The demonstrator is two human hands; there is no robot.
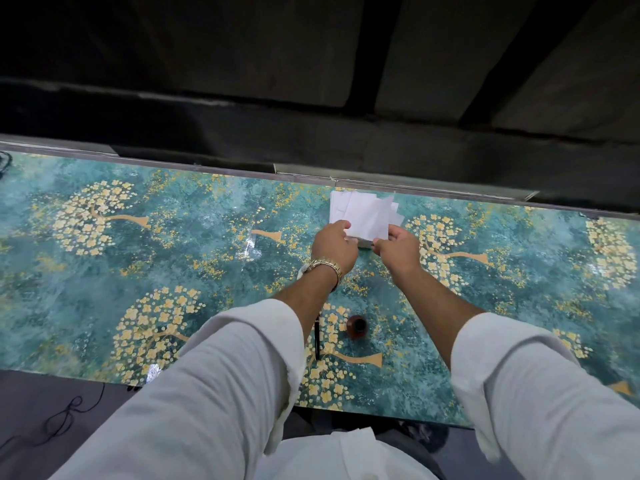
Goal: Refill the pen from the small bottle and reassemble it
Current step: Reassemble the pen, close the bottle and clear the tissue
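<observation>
The pen [317, 336] lies on the counter [207, 258] near the person, partly hidden under the left forearm, and the bottle [356, 326] stands just beside it, to its right; I cannot tell if it is capped. Both things are untouched now, so I judge the refilling has not begun and everything is left to do. Farther away, the left hand [334, 245] and the right hand [398, 249] both pinch the near edge of a pile of white tissues [363, 216], perhaps taking one for wiping.
</observation>
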